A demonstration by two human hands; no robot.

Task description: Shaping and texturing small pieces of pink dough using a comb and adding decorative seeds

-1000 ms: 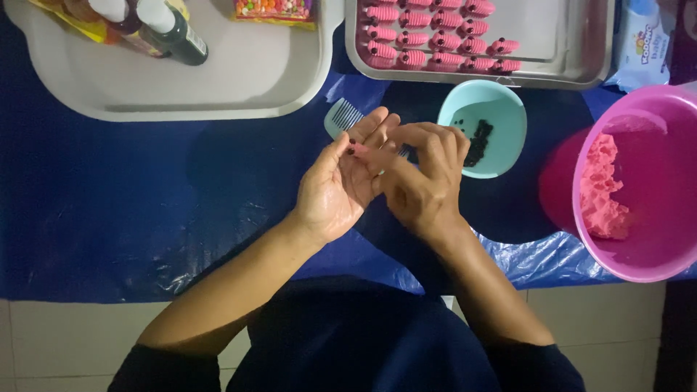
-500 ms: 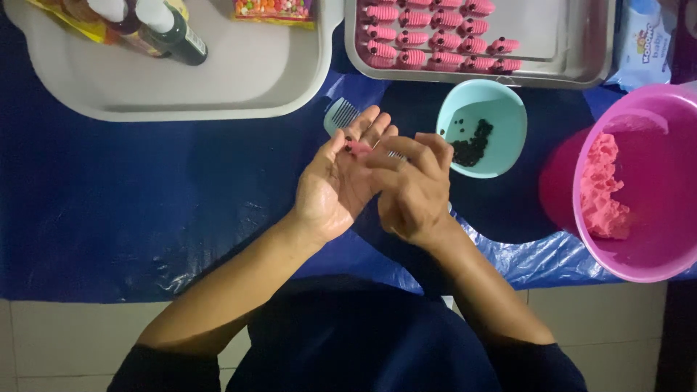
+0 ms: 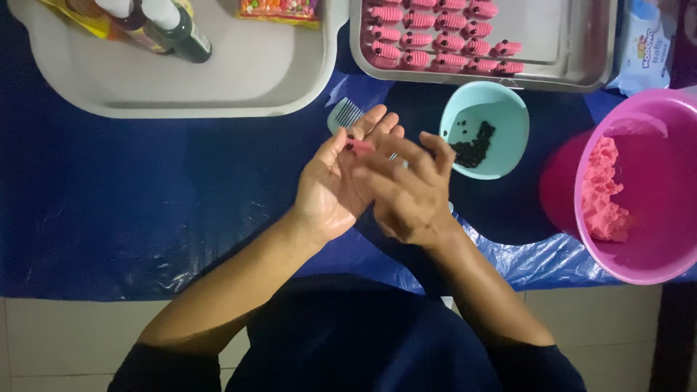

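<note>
My left hand (image 3: 335, 181) is held palm up over the blue plastic sheet (image 3: 145, 203), with a small pink dough piece (image 3: 361, 146) carrying dark beads resting on its fingers. My right hand (image 3: 408, 190) lies across the left palm, fingers spread and touching the dough piece. Just beyond my fingertips a pale blue comb (image 3: 345, 114) lies on the sheet. To the right stands a teal bowl (image 3: 501, 116) holding small black beads (image 3: 472, 147).
A metal tray (image 3: 566, 43) at the top holds rows of ridged pink dough pieces (image 3: 435, 40). A pink bucket (image 3: 653, 254) at the right contains pink dough (image 3: 601, 190). A grey tray (image 3: 239, 80) at the top left carries bottles (image 3: 178, 29) and a sweets packet (image 3: 279, 9).
My right hand has slid down over the left palm and its fingers have spread. The dough piece now shows near the left fingertips. Nothing else has moved.
</note>
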